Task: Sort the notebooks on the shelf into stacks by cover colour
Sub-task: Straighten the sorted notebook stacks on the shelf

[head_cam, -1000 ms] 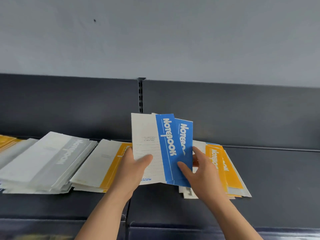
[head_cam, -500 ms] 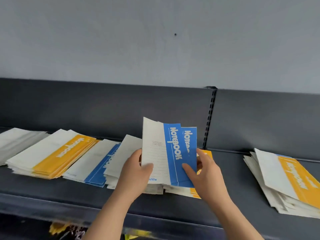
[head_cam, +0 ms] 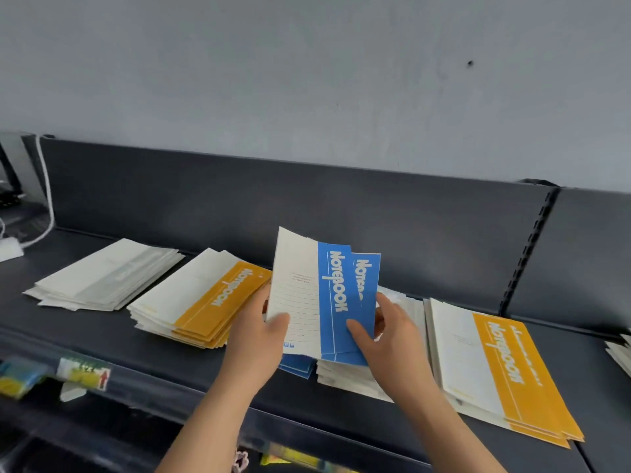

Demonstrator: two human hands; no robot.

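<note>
**Two blue notebooks held upright over the shelf**

The left hand (head_cam: 254, 332) grips the lower left edge of a blue notebook (head_cam: 333, 302), thumb pressed on the white part of the cover and fingers curled behind it. The right hand (head_cam: 392, 336) grips the lower right side, its thumb on the blue band and its fingers behind. A second blue notebook (head_cam: 368, 276) sits just behind the first, fanned out to the right, and both hands hold the pair upright above the shelf (head_cam: 85, 329).

Directly below the hands, the corner of a blue stack (head_cam: 298, 368) shows on the shelf. Touching it on the right lies a pale stack (head_cam: 355, 380), largely hidden by the right hand, so its band colour cannot be told. To the left lies a yellow stack (head_cam: 211, 302), and further left a white-grey stack (head_cam: 109, 274). To the right of the hands lies another yellow stack (head_cam: 495, 370), and the edge of one more pile (head_cam: 619, 353) shows at the frame's right border.

A dark back panel (head_cam: 239, 206) rises behind the shelf. Price labels (head_cam: 83, 373) are fixed on its front lip, and a white cable (head_cam: 47, 199) hangs at the far left.
</note>
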